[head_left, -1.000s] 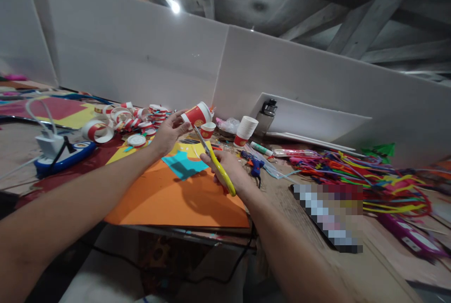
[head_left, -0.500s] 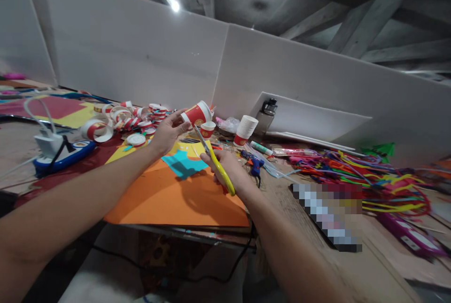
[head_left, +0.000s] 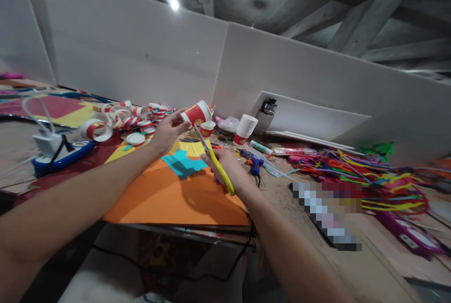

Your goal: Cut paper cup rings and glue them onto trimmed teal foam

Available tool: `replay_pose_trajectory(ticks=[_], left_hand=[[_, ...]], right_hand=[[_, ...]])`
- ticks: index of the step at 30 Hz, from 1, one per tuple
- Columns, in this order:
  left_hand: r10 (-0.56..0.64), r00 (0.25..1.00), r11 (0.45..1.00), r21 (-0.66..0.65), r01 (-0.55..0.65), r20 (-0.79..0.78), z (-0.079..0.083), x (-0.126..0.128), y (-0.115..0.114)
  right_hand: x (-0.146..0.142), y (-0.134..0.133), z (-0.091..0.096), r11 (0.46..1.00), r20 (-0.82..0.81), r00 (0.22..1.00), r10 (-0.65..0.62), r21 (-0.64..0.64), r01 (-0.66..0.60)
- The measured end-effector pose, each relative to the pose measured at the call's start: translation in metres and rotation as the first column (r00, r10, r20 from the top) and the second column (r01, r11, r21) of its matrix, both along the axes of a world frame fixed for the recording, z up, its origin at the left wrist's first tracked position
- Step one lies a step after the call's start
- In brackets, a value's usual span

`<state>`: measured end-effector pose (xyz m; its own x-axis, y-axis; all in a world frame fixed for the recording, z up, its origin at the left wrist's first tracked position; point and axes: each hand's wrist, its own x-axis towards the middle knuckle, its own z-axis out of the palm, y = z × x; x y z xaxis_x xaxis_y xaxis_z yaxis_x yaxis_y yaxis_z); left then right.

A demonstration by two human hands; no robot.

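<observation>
My left hand [head_left: 168, 130] grips a red and white paper cup [head_left: 196, 113], held on its side above the table. My right hand [head_left: 228, 172] is closed on yellow-handled scissors [head_left: 214, 160], whose blades point up toward the cup's lower edge. Under both hands lies an orange paper sheet [head_left: 176, 199] with a blue paper cut-out [head_left: 183, 163] and yellow paper on it. A small red cup [head_left: 207, 129] stands just behind the scissors.
Cut red and white cup rings [head_left: 120, 116] are heaped at the back left. A stack of white cups [head_left: 244, 130], a dark bottle [head_left: 266, 112], a blue glue gun [head_left: 254, 164], coloured pipe cleaners [head_left: 366, 176] and a blue power strip [head_left: 61, 153] with a charger surround the sheet.
</observation>
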<state>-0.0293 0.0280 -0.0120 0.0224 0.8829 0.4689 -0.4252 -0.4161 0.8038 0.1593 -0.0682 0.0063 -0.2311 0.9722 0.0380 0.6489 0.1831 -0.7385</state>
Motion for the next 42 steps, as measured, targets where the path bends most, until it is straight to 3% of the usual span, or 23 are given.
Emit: replay_pose_trajectory(ticks=[6,25,33,42], left_hand=[[-0.006,1.0,1.0,0.004,0.006,-0.003,-0.0004,0.0,0.0008],[0.013,1.0,0.996,0.084,-0.012,-0.019,0.0011,-0.0034,0.0033],[-0.016,1.0,1.0,0.022,0.016,0.014,0.0027,-0.0031,0.0007],[-0.048,0.988,0.997,-0.055,0.057,0.15,0.0039,-0.0077,0.0087]], right_hand=[[-0.0031,-0.003,0.0046,0.999,0.025,0.999,-0.029,-0.018,0.029],[-0.004,0.0,0.0031,0.985,0.099,0.991,-0.092,0.158,0.075],[-0.0037,0.0022,0.0024,0.97,0.158,0.982,-0.108,0.231,0.07],[0.0017,0.0003,0.0055,0.982,0.137,0.989,0.062,0.171,-0.085]])
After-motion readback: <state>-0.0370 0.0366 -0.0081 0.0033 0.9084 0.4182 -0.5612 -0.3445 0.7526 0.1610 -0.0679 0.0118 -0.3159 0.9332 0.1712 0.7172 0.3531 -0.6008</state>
